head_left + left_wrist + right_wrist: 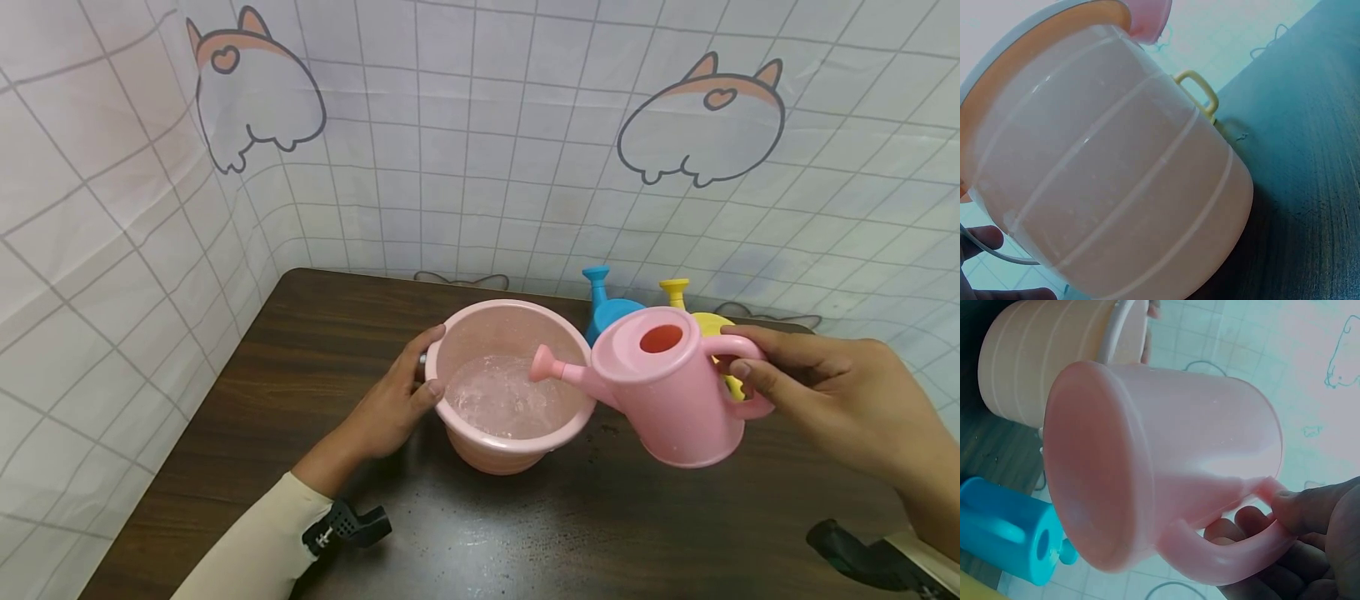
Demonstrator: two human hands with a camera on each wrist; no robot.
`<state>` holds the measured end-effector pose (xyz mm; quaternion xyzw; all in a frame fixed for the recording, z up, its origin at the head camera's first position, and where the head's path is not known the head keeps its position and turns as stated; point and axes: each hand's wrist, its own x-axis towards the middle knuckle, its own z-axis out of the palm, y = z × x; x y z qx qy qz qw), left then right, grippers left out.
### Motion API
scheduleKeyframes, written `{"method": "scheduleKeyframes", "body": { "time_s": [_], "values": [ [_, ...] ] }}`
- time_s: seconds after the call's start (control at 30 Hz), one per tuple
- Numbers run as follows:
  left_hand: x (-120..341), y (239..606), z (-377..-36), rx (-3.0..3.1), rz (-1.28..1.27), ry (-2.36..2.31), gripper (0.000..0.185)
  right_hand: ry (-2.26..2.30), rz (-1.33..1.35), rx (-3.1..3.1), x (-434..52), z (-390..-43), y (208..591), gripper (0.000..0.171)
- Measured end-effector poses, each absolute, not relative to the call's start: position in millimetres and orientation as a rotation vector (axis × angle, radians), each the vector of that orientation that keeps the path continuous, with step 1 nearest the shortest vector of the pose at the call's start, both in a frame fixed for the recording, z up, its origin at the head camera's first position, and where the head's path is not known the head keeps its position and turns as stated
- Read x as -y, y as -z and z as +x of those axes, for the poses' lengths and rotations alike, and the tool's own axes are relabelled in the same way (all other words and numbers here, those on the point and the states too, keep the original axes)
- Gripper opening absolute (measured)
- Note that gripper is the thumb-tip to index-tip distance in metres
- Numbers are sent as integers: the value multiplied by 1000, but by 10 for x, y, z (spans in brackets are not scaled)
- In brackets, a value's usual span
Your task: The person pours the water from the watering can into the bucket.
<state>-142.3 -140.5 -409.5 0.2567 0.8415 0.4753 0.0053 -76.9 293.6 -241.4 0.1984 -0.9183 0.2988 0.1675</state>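
My right hand [851, 400] grips the looped handle of a pink watering can [671, 408], thumb on top. The can is held up right of a pale pink bucket [498, 458] and leans toward it. Its spout reaches over the rim, with the rose [546, 364] above rippling, bubbly water [502, 400] inside the bucket. At the bucket's left side my left hand [393, 404] holds the rim, thumb at the edge and fingers outside. In the left wrist view, fingertips [1016, 294] show beside the bucket's thin wire handle [997, 255].
Behind the pink can stand a blue watering can [615, 310] and a yellow watering can [708, 322], partly hidden by it. The dark wooden table [255, 417] has wet drops near its front. A white gridded cloth [450, 167] hangs behind and at the left.
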Motion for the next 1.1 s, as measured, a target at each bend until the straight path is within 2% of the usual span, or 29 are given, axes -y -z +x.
{"method": "scheduleKeyframes", "body": {
  "time_s": [1.1],
  "values": [
    [1403, 4100, -1423, -2647, 788, -1475, 74, -834, 614, 2622, -2899, -784, 2367, 40]
  ]
}}
